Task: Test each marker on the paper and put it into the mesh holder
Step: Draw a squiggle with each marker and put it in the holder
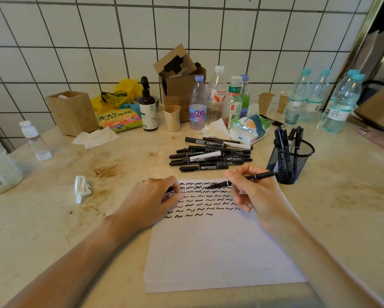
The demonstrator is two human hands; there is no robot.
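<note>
Hidden or unclear: a small black object sits under the curled fingers of the left hand [155, 196] at the sheet's upper left corner; only a sliver shows, and what it is cannot be told. The tip of the slim black marker pen [240, 180] is hard to separate from the ink beneath it. The sheet's near edge blurs at the picture's bottom.

Surface and room: stained cream stone-look countertop [53, 230] against a white tiled wall [75, 41] with dark grout.

Task items: white paper sheet [213, 247], lying on more sheets, its upper part filled with rows of black squiggles. Right hand [253, 192] pinches the marker pen, tip over the top rows. Loose pile of black and white markers [211, 155] just behind the paper.

Containers: black wire-mesh pen holder [291, 162], right of the pile, holding several black markers upright. Square bamboo box [72, 112], contents unclear. Clear plastic water bottles [217, 96] along the wall.
</note>
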